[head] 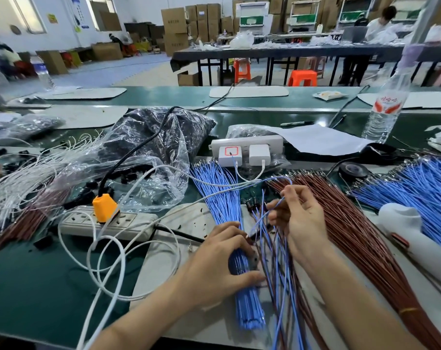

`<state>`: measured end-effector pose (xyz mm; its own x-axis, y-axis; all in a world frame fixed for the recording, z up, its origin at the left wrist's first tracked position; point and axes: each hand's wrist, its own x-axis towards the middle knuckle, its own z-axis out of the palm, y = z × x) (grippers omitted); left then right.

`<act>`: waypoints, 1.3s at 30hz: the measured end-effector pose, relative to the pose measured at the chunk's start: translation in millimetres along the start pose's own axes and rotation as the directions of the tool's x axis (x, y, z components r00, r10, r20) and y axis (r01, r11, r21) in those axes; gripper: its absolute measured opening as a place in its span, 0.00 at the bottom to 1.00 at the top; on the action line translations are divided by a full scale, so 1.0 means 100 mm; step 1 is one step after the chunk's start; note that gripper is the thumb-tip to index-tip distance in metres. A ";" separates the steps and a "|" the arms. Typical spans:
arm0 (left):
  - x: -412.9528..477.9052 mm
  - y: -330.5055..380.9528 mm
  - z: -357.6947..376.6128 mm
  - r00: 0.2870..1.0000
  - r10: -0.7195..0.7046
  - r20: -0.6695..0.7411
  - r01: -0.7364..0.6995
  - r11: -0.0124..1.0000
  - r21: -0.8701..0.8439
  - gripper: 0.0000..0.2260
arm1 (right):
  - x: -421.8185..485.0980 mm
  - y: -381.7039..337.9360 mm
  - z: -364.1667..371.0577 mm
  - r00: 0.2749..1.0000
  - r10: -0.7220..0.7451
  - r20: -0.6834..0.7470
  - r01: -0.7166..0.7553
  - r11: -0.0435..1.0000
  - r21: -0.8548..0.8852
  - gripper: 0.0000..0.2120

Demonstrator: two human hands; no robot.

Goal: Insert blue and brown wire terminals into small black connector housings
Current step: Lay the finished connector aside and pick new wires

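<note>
My left hand [223, 258] lies over the blue wire bundle [227, 198] and pinches a small black connector housing [252, 237] at its fingertips. My right hand [297, 218] pinches a single blue wire [277, 205] whose lower end runs down toward that housing. Finished blue and brown wire pairs [280, 274] lie between my hands. A large brown wire bundle [353, 236] fans out just right of my right hand. Loose black housings [252, 203] sit behind the hands.
A white power strip with an orange plug [104, 207] and looping white cables [108, 261] lie to the left. A clear bag of black parts [148, 147], a charger strip [247, 150], a water bottle [386, 107], more blue wires [421, 183] and a white roll [411, 231] surround the work mat.
</note>
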<state>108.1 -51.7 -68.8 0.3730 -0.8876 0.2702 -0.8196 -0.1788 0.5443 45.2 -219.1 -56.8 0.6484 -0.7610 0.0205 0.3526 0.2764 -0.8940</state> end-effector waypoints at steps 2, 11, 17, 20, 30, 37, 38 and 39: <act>-0.03 -0.01 -0.02 1.000 0.002 0.015 -0.002 1.000 -0.022 0.15 | 0.04 -0.07 -0.05 0.999 0.036 -0.033 -0.035 0.999 0.030 0.09; 0.22 -0.59 -0.82 0.825 -0.410 -0.390 0.489 0.863 0.127 0.04 | 0.05 -0.11 -0.08 0.978 0.195 0.073 -0.198 0.980 0.036 0.08; 0.72 -1.25 -1.34 0.614 -0.751 -0.244 0.778 0.524 0.345 0.07 | 0.01 -0.12 -0.06 0.971 0.209 0.118 -0.211 0.977 0.007 0.11; 0.79 -1.46 -1.23 0.594 -0.795 -0.119 0.765 0.513 0.390 0.17 | -0.01 -0.13 -0.06 0.970 0.212 0.119 -0.214 0.977 0.004 0.12; 0.79 -1.59 -1.11 0.624 -0.717 -0.310 0.777 0.526 0.348 0.18 | 0.01 -0.10 -0.06 0.965 0.233 0.123 -0.235 0.972 -0.006 0.12; 0.85 -1.57 -1.11 0.658 -0.696 -0.288 0.733 0.502 0.460 0.06 | 0.00 -0.10 -0.07 0.962 0.246 0.122 -0.248 0.969 0.002 0.12; 0.85 -1.57 -1.10 0.666 -0.680 -0.307 0.728 0.501 0.468 0.06 | 0.01 -0.10 -0.07 0.961 0.248 0.119 -0.251 0.968 0.007 0.12; 0.86 -1.57 -1.11 0.674 -0.673 -0.305 0.719 0.504 0.478 0.06 | 0.01 -0.10 -0.07 0.961 0.250 0.117 -0.253 0.967 0.012 0.12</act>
<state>316.5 -53.0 -42.9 0.9354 -0.3487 0.0582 -0.3528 -0.9314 0.0897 37.6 -226.7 -50.8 0.7901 -0.5938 -0.1518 0.1850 0.4672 -0.8646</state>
